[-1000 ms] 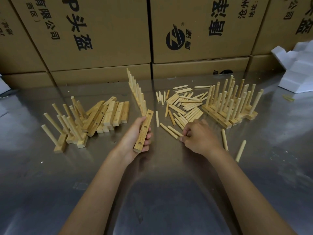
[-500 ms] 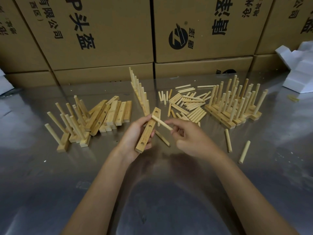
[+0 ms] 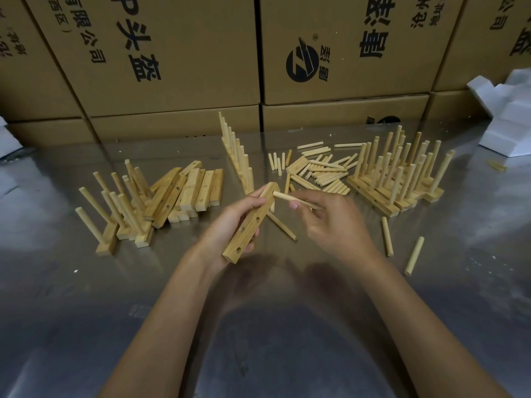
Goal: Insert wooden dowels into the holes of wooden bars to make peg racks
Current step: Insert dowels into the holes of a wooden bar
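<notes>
My left hand (image 3: 230, 225) grips a wooden bar (image 3: 253, 222) with three open holes along its face, tilted up off the table. My right hand (image 3: 330, 219) pinches a wooden dowel (image 3: 283, 197) whose tip touches the bar's far end, at its topmost hole. A second dowel (image 3: 281, 227) lies on the table under my hands. Loose dowels (image 3: 319, 170) lie heaped behind my right hand.
Empty bars (image 3: 192, 191) are stacked at left beside finished peg racks (image 3: 120, 214). More finished racks (image 3: 399, 173) stand at right, and one rack (image 3: 238, 156) stands upright at centre. Two stray dowels (image 3: 386, 235) lie at right. Cardboard boxes (image 3: 184, 53) wall the back; white foam (image 3: 514, 116) sits far right.
My right hand picked a dowel from the table and carried it left to the far end of the bar. My left hand raised and held the bar.
</notes>
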